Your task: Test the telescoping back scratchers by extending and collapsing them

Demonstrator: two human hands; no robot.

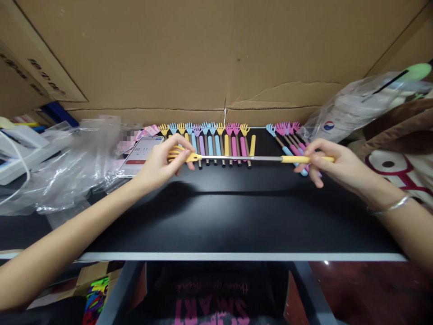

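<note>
A yellow telescopic back scratcher [237, 158] is stretched level above the black table, its metal rod drawn out long. My left hand [165, 158] pinches its yellow claw head, and my right hand [321, 160] has its fingers round the yellow handle. Behind the rod lies a row of claw-headed rods [212, 131] in yellow, blue, purple and pink, with loose coloured handle sleeves, such as a yellow one [253, 145], among them. Near my right hand lies a smaller group of back scratchers [287, 137] with blue, pink and purple handles, partly hidden by the hand.
At the left are clear plastic bags [77, 167] and a phone [140, 153] showing a timer. A plastic bag with a cup [341, 113] stands at the right beside a plush item [392, 167]. Cardboard [203, 58] walls the back; the table's front edge [237, 257] is pale.
</note>
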